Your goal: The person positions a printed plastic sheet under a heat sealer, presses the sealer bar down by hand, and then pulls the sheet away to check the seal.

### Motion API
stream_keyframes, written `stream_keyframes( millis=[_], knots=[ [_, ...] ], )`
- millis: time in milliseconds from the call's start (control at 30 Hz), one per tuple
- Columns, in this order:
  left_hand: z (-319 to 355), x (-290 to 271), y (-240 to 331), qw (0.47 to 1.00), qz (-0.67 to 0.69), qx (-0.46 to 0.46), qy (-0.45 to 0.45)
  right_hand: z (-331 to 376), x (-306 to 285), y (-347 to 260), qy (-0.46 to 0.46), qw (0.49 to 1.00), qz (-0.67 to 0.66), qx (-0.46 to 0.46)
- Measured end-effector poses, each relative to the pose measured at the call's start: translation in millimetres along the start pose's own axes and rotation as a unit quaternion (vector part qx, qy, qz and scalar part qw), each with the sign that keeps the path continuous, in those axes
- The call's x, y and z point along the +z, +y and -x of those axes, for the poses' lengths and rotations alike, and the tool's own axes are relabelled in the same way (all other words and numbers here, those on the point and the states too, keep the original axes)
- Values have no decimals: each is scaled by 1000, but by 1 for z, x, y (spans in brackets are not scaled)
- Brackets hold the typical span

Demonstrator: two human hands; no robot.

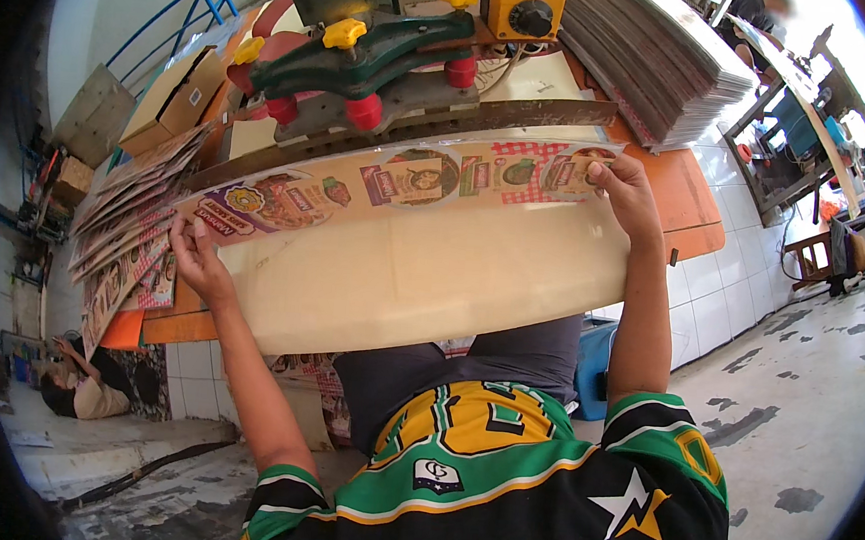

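Observation:
A long printed strip (pixel 358 187) with food pictures and red checks stretches across in front of me. My left hand (pixel 202 262) pinches its left end, and my right hand (pixel 627 191) grips the right end between thumb and fingers. Under and nearer than the strip is a plain cream sheet (pixel 422 279), whose near edge reaches out over my lap. Just beyond the strip's far edge runs a long metal bar (pixel 534 115) of a machine. Above that bar sits a dark green clamp frame (pixel 377 60) with yellow knobs and red feet.
Stacked printed sheets (pixel 120 218) lean at the left by an open cardboard box (pixel 173 101). A tall pile of boards (pixel 657 65) stands back right, beside a yellow control box (pixel 526 8). The orange table (pixel 692 213) ends at my right. Another person (pixel 94 382) is low at left.

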State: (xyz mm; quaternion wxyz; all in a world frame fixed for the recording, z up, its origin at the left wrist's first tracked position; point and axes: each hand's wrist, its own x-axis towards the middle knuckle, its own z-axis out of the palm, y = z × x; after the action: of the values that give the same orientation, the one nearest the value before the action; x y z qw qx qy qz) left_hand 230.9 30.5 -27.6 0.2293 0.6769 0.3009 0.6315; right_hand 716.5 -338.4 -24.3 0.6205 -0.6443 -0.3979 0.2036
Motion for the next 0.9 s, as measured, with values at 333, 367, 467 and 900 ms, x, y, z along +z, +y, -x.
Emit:
stream_keyframes(
  millis=[333,367,467,900],
  knots=[
    [0,-6,-14,1000,12,-10,-3,2,9,-14,-20,998,-50,-34],
    [1,-8,-17,1000,11,-10,0,1,9,-12,-15,998,-44,-43],
    [2,-9,-22,999,23,-23,-1,0,4,-6,-6,999,-19,-41],
    [17,-33,3,996,-16,-87,-5,5,17,-2,-74,994,-63,50]
  ],
)
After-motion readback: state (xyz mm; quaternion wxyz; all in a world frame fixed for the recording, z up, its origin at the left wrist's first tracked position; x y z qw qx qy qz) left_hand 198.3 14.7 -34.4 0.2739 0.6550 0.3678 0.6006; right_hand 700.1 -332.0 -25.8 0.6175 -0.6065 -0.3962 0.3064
